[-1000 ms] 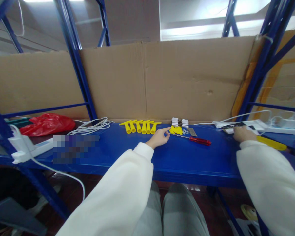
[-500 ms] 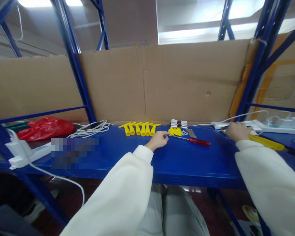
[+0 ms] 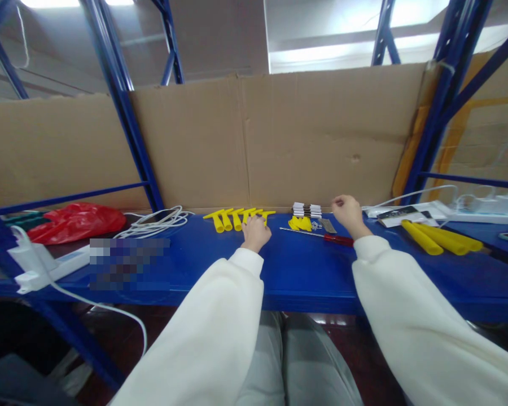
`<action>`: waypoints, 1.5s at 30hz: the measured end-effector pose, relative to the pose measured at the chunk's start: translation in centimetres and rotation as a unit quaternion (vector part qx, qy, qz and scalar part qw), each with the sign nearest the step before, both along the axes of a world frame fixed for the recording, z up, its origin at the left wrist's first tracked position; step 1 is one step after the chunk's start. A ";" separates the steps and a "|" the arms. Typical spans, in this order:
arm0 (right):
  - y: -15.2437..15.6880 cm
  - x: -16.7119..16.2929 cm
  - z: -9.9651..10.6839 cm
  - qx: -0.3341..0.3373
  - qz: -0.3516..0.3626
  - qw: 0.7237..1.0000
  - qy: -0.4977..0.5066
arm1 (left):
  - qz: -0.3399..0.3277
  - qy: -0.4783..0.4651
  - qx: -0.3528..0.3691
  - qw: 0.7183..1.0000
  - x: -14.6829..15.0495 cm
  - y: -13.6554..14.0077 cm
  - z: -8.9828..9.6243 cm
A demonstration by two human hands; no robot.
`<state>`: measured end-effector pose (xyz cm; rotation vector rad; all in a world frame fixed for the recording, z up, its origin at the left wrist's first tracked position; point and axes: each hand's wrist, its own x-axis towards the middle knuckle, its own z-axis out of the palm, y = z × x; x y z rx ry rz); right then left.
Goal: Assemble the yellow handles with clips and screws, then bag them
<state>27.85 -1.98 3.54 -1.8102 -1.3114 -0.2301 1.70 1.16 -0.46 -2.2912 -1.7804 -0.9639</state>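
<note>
My left hand reaches over the right end of a row of yellow T-shaped pieces, fingers apart. It covers part of the last pieces; whether it touches them I cannot tell. My right hand hovers above the table with curled fingers and nothing visible in them. Its wrist is near the red handle of a screwdriver, whose shaft points left. Between the hands lie flat yellow pieces, small metal parts, a grey metal strip and stacked white blocks.
Yellow tubes lie at right beside a black-and-white paper packet and a white power strip. Coiled white cable and a red plastic bag are at left. A cardboard wall stands behind the blue table.
My left hand has moved left from the screwdriver tip to the T-shaped pieces. My right hand has left the packet at right and moved left, uncovering the yellow tubes.
</note>
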 end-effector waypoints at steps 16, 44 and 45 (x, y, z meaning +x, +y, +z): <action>0.3 1.0 -2.6 -0.099 0.104 0.989 -0.038 | -0.033 0.067 -0.105 0.992 -0.1 0.5 -0.6; 0.5 1.1 -2.9 -0.110 0.116 0.987 -0.034 | 0.009 -0.035 -0.156 0.987 0.6 -0.6 0.4; 0.6 1.2 -3.0 -0.106 0.121 0.986 -0.031 | 0.007 -0.056 -0.161 0.985 0.7 -0.5 0.5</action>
